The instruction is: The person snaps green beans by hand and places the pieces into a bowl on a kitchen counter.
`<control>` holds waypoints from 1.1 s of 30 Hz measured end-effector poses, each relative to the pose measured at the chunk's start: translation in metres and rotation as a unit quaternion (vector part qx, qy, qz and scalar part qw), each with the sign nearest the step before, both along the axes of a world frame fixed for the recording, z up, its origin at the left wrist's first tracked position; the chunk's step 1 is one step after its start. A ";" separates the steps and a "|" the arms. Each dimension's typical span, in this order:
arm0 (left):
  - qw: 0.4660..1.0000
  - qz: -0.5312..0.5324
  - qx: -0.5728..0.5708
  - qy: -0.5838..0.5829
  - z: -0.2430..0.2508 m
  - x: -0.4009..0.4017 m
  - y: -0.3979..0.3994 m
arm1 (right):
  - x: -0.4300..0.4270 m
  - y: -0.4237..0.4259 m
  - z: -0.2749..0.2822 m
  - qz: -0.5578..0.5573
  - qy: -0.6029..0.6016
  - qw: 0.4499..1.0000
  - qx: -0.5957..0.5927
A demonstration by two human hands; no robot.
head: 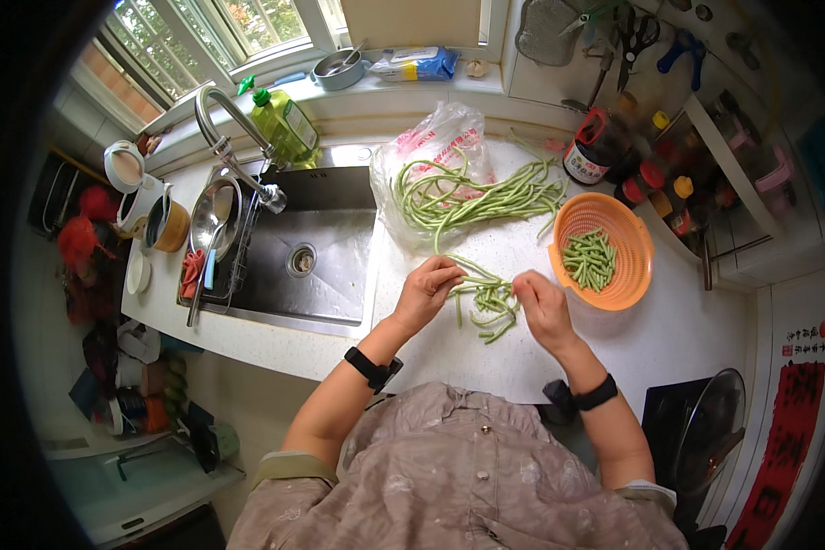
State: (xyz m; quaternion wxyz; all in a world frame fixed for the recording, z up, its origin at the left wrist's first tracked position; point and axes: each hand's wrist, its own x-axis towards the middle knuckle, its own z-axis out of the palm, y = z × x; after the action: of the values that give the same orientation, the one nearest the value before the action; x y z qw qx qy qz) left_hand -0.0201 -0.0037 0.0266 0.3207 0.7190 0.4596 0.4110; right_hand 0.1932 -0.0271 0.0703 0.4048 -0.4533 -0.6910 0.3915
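Observation:
Between my two hands runs a long green bean (482,280), held above the white countertop (426,344). My left hand (427,289) pinches it with thumb and fingertips, and my right hand (543,309) has its fingers closed at the other end. Below them lies a small pile of short bean pieces (493,300). Farther back, a bundle of long beans (481,196) rests partly on a clear plastic bag (447,134) with red print. To the right of my right hand stands an orange plastic colander (638,258) with cut bean pieces (590,261) inside.
A stainless steel sink (337,240) with a curved faucet (237,137) is at the left. Beside it stand a green soap bottle (285,130) and a steel bowl (210,199). Sauce bottles (586,158) crowd the back right corner. A glass lid (711,426) is at the lower right.

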 end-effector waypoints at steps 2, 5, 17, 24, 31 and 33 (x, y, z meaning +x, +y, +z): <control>0.999 -0.009 0.046 -0.025 0.011 0.006 -0.001 | 0.003 0.013 -0.021 -0.061 -0.107 0.992 -0.015; 0.996 -0.021 0.087 0.002 0.015 0.008 0.001 | 0.007 0.019 -0.056 -0.057 -0.190 0.979 0.050; 0.998 0.008 0.055 -0.026 0.025 0.028 -0.001 | -0.005 -0.001 -0.022 0.121 -0.209 0.955 -0.175; 0.941 0.088 -0.308 -0.109 0.019 0.007 0.006 | -0.005 -0.017 0.009 0.162 0.205 0.916 -0.303; 0.608 -0.169 -0.556 -0.541 0.037 0.009 0.019 | -0.011 -0.025 0.019 0.192 0.158 0.917 -0.312; 0.713 -0.153 -0.454 -0.512 0.046 0.013 0.022 | -0.012 -0.026 0.016 0.190 0.161 0.912 -0.325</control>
State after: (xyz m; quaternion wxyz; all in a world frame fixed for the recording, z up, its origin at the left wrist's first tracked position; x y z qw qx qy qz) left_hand -0.0070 0.0186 0.0723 0.8533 0.2270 0.2404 0.4031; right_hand 0.1815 -0.0529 0.0868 0.2588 -0.3507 -0.5244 0.7314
